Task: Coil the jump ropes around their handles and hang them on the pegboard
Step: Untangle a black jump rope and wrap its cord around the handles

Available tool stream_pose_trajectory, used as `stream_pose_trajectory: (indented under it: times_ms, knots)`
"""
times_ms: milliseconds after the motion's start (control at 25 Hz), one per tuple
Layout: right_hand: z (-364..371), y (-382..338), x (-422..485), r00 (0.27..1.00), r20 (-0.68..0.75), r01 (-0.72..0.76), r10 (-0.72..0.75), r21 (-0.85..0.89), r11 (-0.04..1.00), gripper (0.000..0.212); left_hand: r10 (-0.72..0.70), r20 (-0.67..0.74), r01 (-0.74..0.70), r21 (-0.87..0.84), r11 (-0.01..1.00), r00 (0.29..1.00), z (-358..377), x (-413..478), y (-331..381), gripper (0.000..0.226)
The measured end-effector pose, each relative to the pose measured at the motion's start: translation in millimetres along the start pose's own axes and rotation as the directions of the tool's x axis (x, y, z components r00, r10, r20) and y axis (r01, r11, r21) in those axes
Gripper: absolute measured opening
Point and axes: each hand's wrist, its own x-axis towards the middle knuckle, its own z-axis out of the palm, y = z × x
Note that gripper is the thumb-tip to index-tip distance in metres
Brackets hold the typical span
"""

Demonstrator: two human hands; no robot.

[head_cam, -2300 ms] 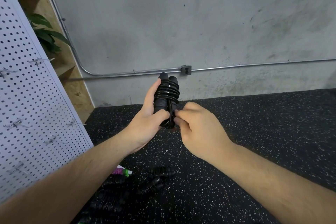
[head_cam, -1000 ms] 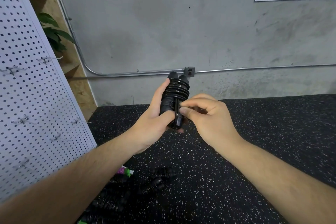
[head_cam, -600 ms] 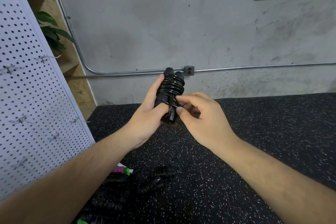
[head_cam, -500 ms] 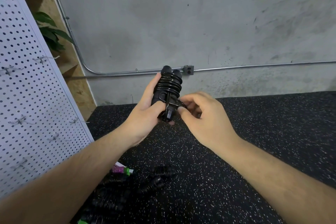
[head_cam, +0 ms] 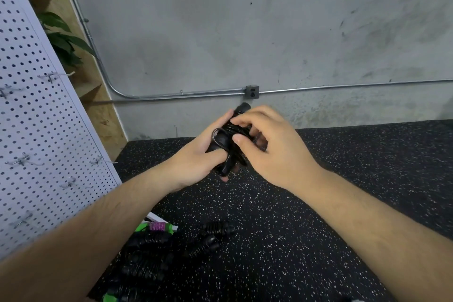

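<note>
Inside grip of left hand (head_cam: 195, 160), jump rope (head_cam: 221, 140)

The black jump rope (head_cam: 226, 138) is wound tight round its two handles, which lie side by side. It is tilted, tops pointing away from me, above the far part of the speckled floor mat (head_cam: 318, 228). My left hand (head_cam: 196, 162) grips it from the left, and my right hand (head_cam: 272, 149) pinches the coils at the upper right. One small loop of cord stands out on its front. Other coiled black ropes (head_cam: 152, 257) lie heaped by the mat's near left edge, a green-handled rope with purple cord (head_cam: 157, 226) at their far side. The white pegboard (head_cam: 36, 142) stands along that edge, with wire hooks (head_cam: 22, 159) sticking out.
</note>
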Motion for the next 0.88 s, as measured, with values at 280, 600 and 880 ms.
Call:
stream_pose_trajectory:
  times_ms: [280, 600, 880]
  knots:
    - [-1.6, 16.3, 9.7, 0.997, 0.057, -0.05, 0.055, -0.085, 0.995, 0.007, -0.061, -0.025, 0.065, 0.181, 0.981, 0.998, -6.5, 3.5, -12.4, 0.043]
    - [2.7, 25.7, 8.8, 0.989, 0.068, -0.123, 0.134, -0.14, 0.982, 0.009, -0.009, -0.171, 0.014, 0.024, 1.0, 0.985, -0.9, 9.9, -22.9, 0.024]
    - [10.7, 30.8, 9.2, 0.971, 0.011, -0.231, 0.238, -0.196, 0.953, 0.009, -0.059, -0.162, 0.072, 0.076, 0.995, 0.985, 7.4, 8.5, -23.2, 0.028]
